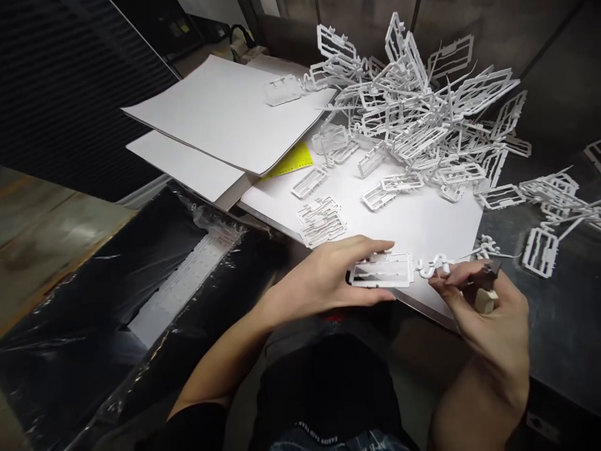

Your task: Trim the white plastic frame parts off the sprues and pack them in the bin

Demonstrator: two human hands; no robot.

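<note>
My left hand [323,275] is closed on a thin white plastic frame [382,270], pinching its two long edges between thumb and fingers. Beside the frame's right end is a curly white plastic runner [432,267]; whether the two are joined I cannot tell. My right hand [493,319] pinches the runner's far end at thumb and fingertip. Tucked in that same hand is a small tool with a dark part and a beige part [485,302], mostly hidden by the fingers. Just beyond my left hand lies a neat stack of similar frames [322,222].
A tangled heap of white frames on runners [417,119] covers the back of the table. White sheets [225,113] lie at the left over a yellow piece [292,161]. Below left, a black plastic-lined box [70,326] holds a row of white parts [183,291]. Loose runner scraps [488,246] lie right.
</note>
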